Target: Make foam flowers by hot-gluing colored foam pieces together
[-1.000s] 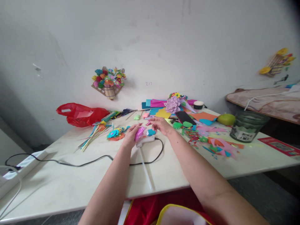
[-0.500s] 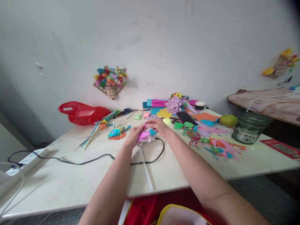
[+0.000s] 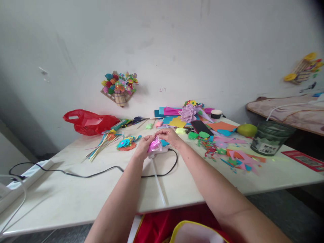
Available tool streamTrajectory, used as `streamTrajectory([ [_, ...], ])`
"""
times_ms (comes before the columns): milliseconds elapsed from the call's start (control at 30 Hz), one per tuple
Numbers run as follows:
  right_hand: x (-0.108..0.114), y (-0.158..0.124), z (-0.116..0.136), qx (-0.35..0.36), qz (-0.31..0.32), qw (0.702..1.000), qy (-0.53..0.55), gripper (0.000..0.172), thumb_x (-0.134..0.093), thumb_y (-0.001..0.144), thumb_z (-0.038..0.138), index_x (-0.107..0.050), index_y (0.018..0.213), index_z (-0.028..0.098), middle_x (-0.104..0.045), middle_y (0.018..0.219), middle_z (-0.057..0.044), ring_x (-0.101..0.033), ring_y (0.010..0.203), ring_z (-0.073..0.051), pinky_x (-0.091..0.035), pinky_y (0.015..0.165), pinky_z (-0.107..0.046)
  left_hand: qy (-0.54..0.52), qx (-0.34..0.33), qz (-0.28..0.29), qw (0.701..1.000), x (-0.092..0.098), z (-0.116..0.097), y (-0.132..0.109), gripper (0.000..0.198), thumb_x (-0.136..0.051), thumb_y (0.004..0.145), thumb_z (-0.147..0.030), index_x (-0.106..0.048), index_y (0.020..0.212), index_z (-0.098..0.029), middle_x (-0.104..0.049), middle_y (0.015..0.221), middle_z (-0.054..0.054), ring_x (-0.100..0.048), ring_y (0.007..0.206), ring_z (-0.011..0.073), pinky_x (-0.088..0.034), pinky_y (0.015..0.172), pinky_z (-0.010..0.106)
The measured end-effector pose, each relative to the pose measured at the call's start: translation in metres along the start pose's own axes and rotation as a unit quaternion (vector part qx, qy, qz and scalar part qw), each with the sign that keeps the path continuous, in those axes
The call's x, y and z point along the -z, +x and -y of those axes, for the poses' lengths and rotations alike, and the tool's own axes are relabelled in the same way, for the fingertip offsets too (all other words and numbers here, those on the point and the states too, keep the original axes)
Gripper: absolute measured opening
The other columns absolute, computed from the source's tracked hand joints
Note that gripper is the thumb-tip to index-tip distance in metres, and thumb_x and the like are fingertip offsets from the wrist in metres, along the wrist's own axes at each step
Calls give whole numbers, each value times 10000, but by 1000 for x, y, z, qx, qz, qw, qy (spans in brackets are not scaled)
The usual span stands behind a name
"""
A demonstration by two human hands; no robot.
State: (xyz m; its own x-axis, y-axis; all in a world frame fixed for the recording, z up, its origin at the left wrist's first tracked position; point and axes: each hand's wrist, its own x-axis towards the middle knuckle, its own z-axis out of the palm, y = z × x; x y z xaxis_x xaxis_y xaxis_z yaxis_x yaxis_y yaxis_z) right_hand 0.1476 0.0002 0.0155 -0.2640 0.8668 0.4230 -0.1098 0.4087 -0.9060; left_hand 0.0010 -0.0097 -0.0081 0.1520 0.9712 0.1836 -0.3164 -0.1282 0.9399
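A small clear plastic bag of bright pink, soft-looking stuff (image 3: 155,145) is pinched at its top between my two hands. My left hand (image 3: 145,145) is closed on its left side, and my right hand (image 3: 169,135) grips the upper edge with fingertips together. Directly below lies a white glue gun (image 3: 164,150), partly covered by the bag. From its rear a long translucent glue stick (image 3: 158,184) points toward me. A blue foam piece (image 3: 165,143) shows beneath my right hand. Just left of my left hand are blue and orange foam flowers (image 3: 125,144).
A black cord (image 3: 91,176) runs from the glue gun to a power strip (image 3: 32,175) at the left. Foam scraps (image 3: 240,158) and a dark green glass jar (image 3: 270,138) occupy the right side. A red plastic bag (image 3: 93,123) and foam sheets (image 3: 177,121) lie at the back.
The pink bag's top has been drawn in between my fingertips, and its clear plastic stands up more. My hands have barely shifted; the other things stay put.
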Motion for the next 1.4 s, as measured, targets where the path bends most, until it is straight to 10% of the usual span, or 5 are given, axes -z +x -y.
streamTrajectory([
  [1000,11,-8,10,-25,79,996,-18,189,-590,674,251,-705,788,155,-577,600,-5,-479,490,-87,-370,420,-198,52,-51,4,997,-2,-3,-2,322,-692,623,-418,-559,657,-127,-509,514,-36,-402,425,48,-271,427,179],
  [1400,5,-2,-4,-55,12,998,33,231,-690,594,336,-675,702,133,-549,522,21,-469,449,-74,-341,385,-187,60,-59,-8,996,-1,0,0,314,-681,635,-420,-556,664,-134,-516,522,-46,-401,428,46,-267,441,180],
])
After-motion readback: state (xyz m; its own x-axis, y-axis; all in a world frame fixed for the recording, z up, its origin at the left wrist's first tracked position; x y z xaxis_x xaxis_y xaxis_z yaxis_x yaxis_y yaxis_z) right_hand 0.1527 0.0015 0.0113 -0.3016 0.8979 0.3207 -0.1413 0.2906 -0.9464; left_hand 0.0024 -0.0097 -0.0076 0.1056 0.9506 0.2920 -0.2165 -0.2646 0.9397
